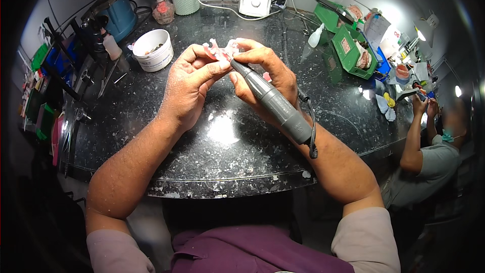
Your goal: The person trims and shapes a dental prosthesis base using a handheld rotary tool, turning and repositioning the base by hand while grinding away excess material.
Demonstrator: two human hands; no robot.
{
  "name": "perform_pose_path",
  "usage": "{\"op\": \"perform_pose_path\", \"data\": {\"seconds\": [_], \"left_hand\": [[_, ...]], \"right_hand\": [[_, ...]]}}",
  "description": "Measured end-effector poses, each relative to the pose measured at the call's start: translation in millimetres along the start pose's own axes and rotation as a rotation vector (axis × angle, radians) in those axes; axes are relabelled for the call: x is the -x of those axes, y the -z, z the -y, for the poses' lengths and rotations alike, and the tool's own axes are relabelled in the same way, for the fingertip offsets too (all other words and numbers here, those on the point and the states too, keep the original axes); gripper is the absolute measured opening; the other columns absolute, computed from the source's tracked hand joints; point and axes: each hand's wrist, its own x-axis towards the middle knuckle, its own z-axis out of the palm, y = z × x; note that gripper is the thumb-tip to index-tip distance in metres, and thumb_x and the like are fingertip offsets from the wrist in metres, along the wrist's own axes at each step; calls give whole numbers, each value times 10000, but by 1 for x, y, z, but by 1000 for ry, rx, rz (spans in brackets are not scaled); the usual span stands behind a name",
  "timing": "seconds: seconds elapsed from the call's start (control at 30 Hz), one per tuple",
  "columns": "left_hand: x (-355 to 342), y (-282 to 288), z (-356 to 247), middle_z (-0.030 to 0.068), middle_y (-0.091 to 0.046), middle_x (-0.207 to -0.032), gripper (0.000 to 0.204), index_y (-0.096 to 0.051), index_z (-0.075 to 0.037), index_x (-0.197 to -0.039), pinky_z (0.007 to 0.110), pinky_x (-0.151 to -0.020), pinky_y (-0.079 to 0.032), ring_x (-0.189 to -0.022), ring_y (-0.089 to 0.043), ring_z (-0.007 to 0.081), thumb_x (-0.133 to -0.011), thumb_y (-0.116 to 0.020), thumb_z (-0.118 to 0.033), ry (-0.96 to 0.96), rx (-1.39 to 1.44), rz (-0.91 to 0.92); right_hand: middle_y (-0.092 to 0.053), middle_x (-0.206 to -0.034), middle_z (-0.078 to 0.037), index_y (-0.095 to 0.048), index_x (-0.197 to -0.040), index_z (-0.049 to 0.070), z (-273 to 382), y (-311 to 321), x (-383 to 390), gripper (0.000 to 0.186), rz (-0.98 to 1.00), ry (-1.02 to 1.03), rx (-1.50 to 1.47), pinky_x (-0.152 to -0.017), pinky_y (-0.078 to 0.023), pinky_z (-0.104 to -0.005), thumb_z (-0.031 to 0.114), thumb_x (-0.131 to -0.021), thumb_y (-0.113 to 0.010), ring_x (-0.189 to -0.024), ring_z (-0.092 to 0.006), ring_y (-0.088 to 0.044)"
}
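Observation:
My left hand (189, 83) pinches a small, irregular pink piece (214, 50) with pale bits, its fingers closed on it above the middle of the bench. My right hand (273, 76) grips a dark grey rotary handpiece (270, 101), slanted with its nose up to the left, against the pink piece. Its fingertips lie close around the piece, and the exact contact at the tool's tip is too small to make out. A black cord (312, 136) hangs from the handpiece's rear. Pale dust coats my left hand and speckles the dark bench (177, 164).
A white tub (153, 58), blue machine (118, 23) and tool rack (70, 68) stand left. Behind are a cup (184, 2), bottle (161, 12) and white box (254, 5). Green trays (353, 63) with dental models and a dropper bottle (316, 38) sit right, beside another person (429, 167).

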Motion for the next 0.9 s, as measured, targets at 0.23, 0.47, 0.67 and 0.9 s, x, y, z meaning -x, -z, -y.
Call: {"op": "perform_pose_path", "data": {"seconds": [0.23, 0.47, 0.67, 0.9], "left_hand": [[0, -3, -2, 102, -645, -1066, 167, -555, -38, -1028, 361, -1001, -495, -1052, -638, 190, -896, -655, -25, 18, 2, -15], [0, -7, -7, 125, -632, -1091, 213, -560, -2, -1077, 358, -1030, -483, -1066, -631, 200, -898, -660, -57, 77, 15, -35], [-1, -6, -7, 134, -622, -1103, 218, -552, 20, -1090, 339, -1021, -500, -1064, -635, 199, -912, -644, -66, 94, 21, -37], [0, -7, -10, 141, -620, -1114, 253, -528, 41, -1137, 313, -1002, -516, -1057, -644, 195, -933, -619, -77, 126, 39, -32]], "right_hand": [[-621, -1196, -195, -599, -1090, 28, -3, 1, 0, 315, -7, 6, -11, -890, -542, -327, -10, -791, -692, -1069, -242, -653], [-624, -1183, -189, -595, -1090, 26, -5, 3, -1, 310, 20, 54, 29, -894, -544, -332, -2, -798, -697, -1064, -236, -652], [-627, -1182, -181, -610, -1078, 25, -7, 3, -1, 302, 23, 46, 9, -893, -544, -320, 0, -793, -704, -1069, -228, -649], [-630, -1179, -176, -612, -1080, 26, -6, 4, -1, 310, 14, -27, -31, -879, -550, -305, -16, -785, -700, -1076, -212, -644]]}}
